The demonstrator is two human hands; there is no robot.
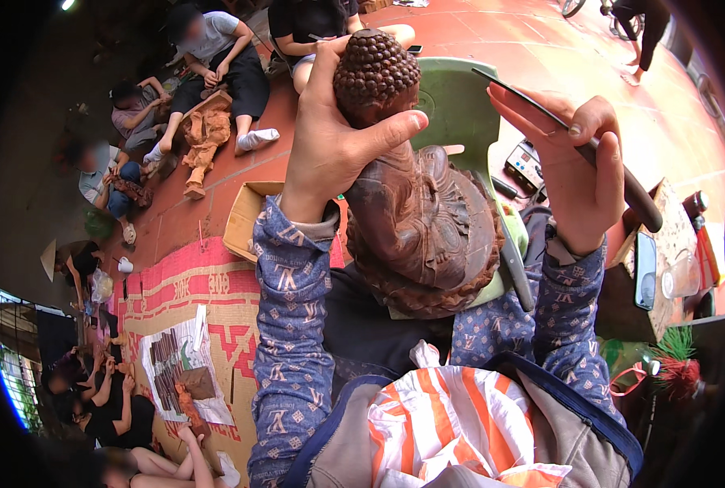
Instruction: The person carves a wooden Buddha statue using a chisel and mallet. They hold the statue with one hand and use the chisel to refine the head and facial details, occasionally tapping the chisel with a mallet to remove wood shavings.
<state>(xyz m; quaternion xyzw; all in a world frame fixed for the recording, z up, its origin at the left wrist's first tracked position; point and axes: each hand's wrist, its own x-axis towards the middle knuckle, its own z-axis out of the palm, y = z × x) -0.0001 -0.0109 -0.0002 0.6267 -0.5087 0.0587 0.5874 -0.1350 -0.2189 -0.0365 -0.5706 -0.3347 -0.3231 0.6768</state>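
Red-tiled floor (509, 37), other people sitting about to the left, one with a paler carved figure (206, 134). Patterned mat (167, 285) at the near left; a sheet of paper (216, 407) on it carries a row of slim dark tools (165, 366). The dark wooden statue (436, 220) sits before the worker's body, tilted, a green plastic chair (468, 102) behind it. Left hand (330, 138): grip closed round the statue's head, thumb across its neck. Right hand (586, 163): grip on a long dark tool (640, 195) — its tip clear of the wood. To the right, a phone (645, 272) lies near a clear plastic cup (681, 278).
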